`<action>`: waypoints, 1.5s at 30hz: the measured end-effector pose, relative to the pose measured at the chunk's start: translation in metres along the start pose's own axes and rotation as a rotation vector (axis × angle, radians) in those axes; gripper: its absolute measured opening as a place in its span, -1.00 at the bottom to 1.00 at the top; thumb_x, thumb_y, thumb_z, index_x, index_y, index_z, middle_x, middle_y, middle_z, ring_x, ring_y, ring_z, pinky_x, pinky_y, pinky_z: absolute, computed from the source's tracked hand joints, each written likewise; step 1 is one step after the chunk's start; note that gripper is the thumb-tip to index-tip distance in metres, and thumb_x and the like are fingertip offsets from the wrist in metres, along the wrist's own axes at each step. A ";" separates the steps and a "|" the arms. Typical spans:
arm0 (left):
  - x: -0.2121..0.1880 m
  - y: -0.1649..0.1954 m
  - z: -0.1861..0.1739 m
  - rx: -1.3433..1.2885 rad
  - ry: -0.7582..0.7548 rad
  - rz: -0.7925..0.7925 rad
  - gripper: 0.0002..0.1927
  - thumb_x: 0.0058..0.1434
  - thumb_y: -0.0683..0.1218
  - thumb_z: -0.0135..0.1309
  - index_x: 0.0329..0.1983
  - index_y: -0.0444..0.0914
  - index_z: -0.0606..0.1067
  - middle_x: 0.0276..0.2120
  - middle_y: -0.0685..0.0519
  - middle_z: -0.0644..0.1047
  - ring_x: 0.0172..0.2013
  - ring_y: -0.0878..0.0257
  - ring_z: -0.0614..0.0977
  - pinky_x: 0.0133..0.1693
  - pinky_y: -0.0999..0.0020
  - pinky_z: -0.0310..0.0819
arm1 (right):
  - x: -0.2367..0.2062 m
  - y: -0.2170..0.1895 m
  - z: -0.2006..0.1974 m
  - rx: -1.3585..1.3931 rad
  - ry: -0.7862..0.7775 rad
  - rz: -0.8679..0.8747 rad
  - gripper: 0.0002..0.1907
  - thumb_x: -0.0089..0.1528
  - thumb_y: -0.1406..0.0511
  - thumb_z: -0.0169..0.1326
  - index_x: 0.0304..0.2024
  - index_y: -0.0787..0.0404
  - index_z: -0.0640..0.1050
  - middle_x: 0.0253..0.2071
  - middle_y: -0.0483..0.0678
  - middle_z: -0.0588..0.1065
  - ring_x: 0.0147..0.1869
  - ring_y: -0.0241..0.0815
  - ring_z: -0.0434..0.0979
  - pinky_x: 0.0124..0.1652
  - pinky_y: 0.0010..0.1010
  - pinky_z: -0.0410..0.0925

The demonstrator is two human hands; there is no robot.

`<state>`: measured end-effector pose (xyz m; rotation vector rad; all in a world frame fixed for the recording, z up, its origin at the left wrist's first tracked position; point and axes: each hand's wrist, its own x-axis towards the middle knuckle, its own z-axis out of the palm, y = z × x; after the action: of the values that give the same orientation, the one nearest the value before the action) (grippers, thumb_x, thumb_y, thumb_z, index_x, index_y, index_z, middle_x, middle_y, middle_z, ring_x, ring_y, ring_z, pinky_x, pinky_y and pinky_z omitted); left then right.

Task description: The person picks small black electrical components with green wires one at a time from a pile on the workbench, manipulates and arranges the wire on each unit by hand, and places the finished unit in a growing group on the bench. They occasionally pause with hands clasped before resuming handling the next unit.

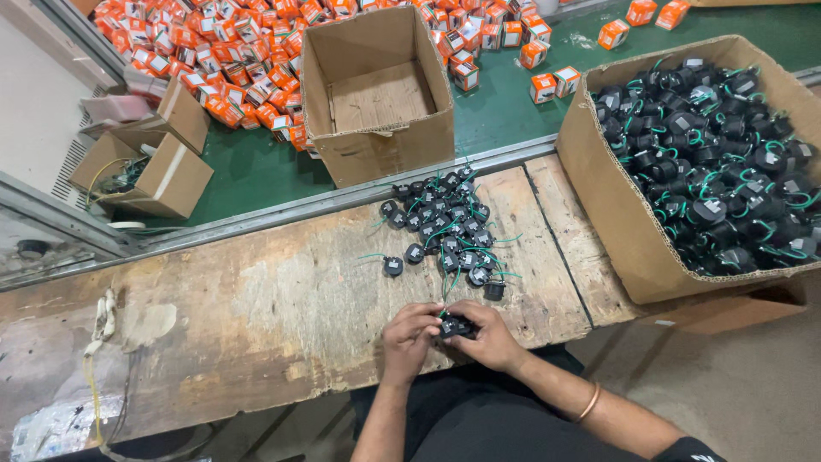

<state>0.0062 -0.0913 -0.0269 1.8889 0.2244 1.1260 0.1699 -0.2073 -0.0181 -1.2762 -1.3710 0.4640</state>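
I see both hands meeting at the near edge of the bench, pinched together on one small black part. The left hand closes its fingertips on the part's left side; the right hand wraps its fingers over the right side — the part sits squarely between the two, half hidden by the fingers. A green wire runs up from it toward the pile of like parts, which lies on the bench just beyond the hands. Right of the pile stands a big carton full of the same black parts with green wires. Behind the pile, past the bench's far edge, an open carton sits on a green surface — orange boxes are scattered around it.
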 end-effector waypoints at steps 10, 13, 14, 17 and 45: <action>-0.006 -0.016 0.007 -0.272 0.105 -0.299 -0.77 0.08 -0.30 0.30 -0.33 -0.31 0.44 -0.16 -0.02 0.57 -0.15 0.28 0.58 -0.11 0.40 0.47 | -0.004 0.004 0.001 0.130 -0.028 0.042 -0.58 0.06 0.42 0.32 -0.04 0.31 0.52 -0.08 0.02 0.54 0.01 -0.13 0.58 0.01 -0.34 0.44; -0.002 -0.004 0.002 -0.076 0.129 -0.171 -0.84 0.16 -0.25 0.27 -0.32 -0.33 0.48 -0.17 -0.03 0.57 -0.12 0.27 0.59 -0.09 0.41 0.49 | -0.006 0.005 -0.001 0.485 0.033 0.240 -0.50 0.15 0.45 0.29 0.10 0.25 0.40 -0.02 -0.01 0.46 0.08 -0.19 0.49 0.08 -0.34 0.41; 0.001 -0.002 0.004 -0.064 0.168 -0.198 -0.86 0.19 -0.24 0.26 -0.32 -0.33 0.49 -0.17 -0.03 0.57 -0.12 0.27 0.59 -0.09 0.42 0.50 | -0.005 0.005 -0.002 0.661 0.051 0.279 -0.44 0.18 0.46 0.25 0.16 0.22 0.32 0.01 -0.03 0.45 0.11 -0.20 0.49 0.11 -0.34 0.42; 0.006 0.001 0.009 -0.036 0.262 -0.276 -0.89 0.24 -0.22 0.22 -0.32 -0.33 0.51 -0.16 -0.02 0.58 -0.14 0.27 0.60 -0.11 0.44 0.51 | -0.005 -0.007 -0.012 0.762 -0.019 0.357 -0.24 0.17 0.48 0.20 0.34 0.10 0.16 0.03 -0.06 0.41 0.07 -0.23 0.48 0.01 -0.37 0.43; 0.019 0.018 0.009 0.136 0.226 -0.364 -0.82 0.16 -0.23 0.27 -0.16 -0.31 0.60 -0.01 -0.01 0.58 -0.22 0.30 0.63 -0.19 0.44 0.58 | -0.032 -0.074 -0.286 -1.069 0.702 -0.036 -0.76 0.31 0.41 0.19 0.04 0.25 0.55 0.25 0.06 0.51 0.46 0.06 0.40 0.50 -0.16 0.15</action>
<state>0.0194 -0.0964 -0.0033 1.7426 0.7567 1.0898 0.3836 -0.3709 0.1086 -1.9793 -0.9945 -0.8175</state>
